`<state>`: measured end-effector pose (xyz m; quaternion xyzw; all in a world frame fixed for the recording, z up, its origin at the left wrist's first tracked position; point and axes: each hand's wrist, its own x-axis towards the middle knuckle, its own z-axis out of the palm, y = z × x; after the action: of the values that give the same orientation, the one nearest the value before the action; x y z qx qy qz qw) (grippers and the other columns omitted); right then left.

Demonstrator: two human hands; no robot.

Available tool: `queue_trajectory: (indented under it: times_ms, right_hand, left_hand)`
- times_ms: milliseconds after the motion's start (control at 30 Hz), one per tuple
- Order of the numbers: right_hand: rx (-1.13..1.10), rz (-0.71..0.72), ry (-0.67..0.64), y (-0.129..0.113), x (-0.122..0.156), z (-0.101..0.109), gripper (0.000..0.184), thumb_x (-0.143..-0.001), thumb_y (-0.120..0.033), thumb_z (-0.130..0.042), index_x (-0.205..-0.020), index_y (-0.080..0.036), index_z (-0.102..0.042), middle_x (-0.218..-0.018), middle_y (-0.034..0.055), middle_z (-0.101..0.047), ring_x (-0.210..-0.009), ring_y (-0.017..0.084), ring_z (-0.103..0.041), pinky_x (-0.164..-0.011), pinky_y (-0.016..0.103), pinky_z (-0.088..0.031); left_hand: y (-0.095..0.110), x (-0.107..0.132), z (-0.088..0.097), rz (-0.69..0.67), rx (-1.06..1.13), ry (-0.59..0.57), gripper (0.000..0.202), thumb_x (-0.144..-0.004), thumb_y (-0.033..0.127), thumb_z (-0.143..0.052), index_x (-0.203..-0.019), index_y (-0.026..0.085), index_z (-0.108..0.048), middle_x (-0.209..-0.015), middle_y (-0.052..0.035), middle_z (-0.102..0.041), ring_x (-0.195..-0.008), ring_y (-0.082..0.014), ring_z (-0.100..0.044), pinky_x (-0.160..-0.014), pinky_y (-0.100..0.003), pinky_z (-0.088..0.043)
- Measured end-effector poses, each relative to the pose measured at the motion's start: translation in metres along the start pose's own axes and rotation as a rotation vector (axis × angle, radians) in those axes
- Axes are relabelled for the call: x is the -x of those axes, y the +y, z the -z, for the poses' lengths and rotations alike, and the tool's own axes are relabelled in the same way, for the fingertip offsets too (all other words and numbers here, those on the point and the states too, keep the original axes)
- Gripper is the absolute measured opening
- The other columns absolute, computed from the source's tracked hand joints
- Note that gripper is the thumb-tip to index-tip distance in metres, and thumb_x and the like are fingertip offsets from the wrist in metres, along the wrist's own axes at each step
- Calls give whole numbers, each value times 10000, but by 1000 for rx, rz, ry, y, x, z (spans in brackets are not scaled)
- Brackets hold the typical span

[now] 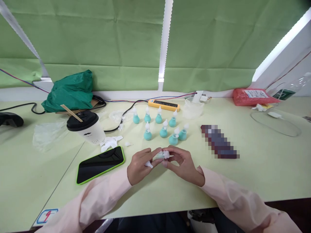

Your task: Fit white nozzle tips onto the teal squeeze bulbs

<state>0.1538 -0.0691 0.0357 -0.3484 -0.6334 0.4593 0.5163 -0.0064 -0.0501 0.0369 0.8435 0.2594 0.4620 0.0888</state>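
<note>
My left hand (139,165) and my right hand (182,164) meet at the table's near middle, fingers pinched together on one small teal bulb with a clear white tip (163,155). A second white tip (148,164) pokes out under my left fingers. Just beyond the hands stand several finished teal bulbs with white tips (163,129) in loose rows. Both sleeves are pale pink.
A phone in a green case (100,164) lies left of my hands. A white cup with a black lid (85,127) stands behind it, beside loose white parts (110,142). Farther back are a green bag (70,92), a yellow power strip (164,105), a clear tub (193,108) and a red packet (252,96).
</note>
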Motion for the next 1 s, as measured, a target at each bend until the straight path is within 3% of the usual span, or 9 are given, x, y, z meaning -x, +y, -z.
queue_trajectory:
  times_ms: [167, 233, 300, 433, 567, 667, 800, 1000]
  right_hand:
    - [90, 138, 128, -7, -1, 4, 148, -658, -186, -592, -802, -192, -557, -771, 42, -511, -733, 153, -512, -576, 264, -472]
    - [61, 165, 156, -11, -3, 7, 112, -677, -198, -571, -778, -190, -522, -886, 76, -513, -834, 188, -512, -614, 295, -478]
    - [14, 168, 146, -13, -4, 11, 103, -692, -200, -554, -755, -190, -474, -912, 88, -536, -870, 211, -522, -652, 339, -477]
    - [39, 188, 131, -15, -3, 13, 139, -680, -143, -561, -770, -191, -466, -741, 50, -583, -731, 190, -569, -645, 349, -474]
    - [263, 216, 124, -13, -1, 11, 132, -666, -147, -568, -793, -180, -551, -669, 27, -561, -588, 135, -522, -537, 267, -446]
    - [407, 256, 41, -12, 0, 7, 154, -670, -172, -564, -824, -173, -572, -602, 12, -532, -534, 117, -477, -499, 251, -414]
    - [467, 304, -69, -10, 2, 1, 180, -696, -191, -532, -872, -169, -562, -594, 16, -520, -526, 113, -463, -500, 249, -411]
    - [496, 294, -62, -9, 3, -1, 167, -719, -222, -500, -868, -176, -561, -572, 11, -504, -517, 114, -454, -484, 244, -400]
  left_hand:
    - [10, -7, 8, 645, 433, -91, 294, -717, 330, -519, -967, 177, -489, -484, 75, -278, -439, -50, -276, -443, -180, -272]
    - [10, -12, 12, 817, 734, -62, 225, -749, 348, -460, -900, 183, -437, -507, 69, -272, -458, -57, -290, -459, -190, -289]
    - [8, -16, 16, 905, 1023, -36, 170, -756, 335, -434, -842, 200, -376, -555, 53, -298, -495, -68, -328, -474, -204, -311]
    - [8, -20, 19, 986, 1259, -90, 157, -729, 308, -448, -805, 203, -359, -659, 9, -356, -561, -88, -389, -463, -212, -322]
    - [13, -17, 17, 892, 1182, -94, 230, -799, 369, -329, -876, 183, -440, -852, -78, -466, -733, -129, -449, -569, -249, -381]
    - [15, -11, 12, 837, 1069, -53, 293, -819, 381, -295, -895, 195, -509, -1084, -81, -427, -897, -154, -433, -705, -285, -379]
    - [15, -3, 2, 848, 1065, -57, 354, -794, 437, -327, -1031, 236, -496, -933, -57, -497, -795, -147, -481, -721, -316, -373]
    - [17, 0, -3, 881, 1057, -69, 432, -765, 448, -387, -1097, 186, -474, -731, -47, -534, -722, -145, -469, -669, -301, -364]
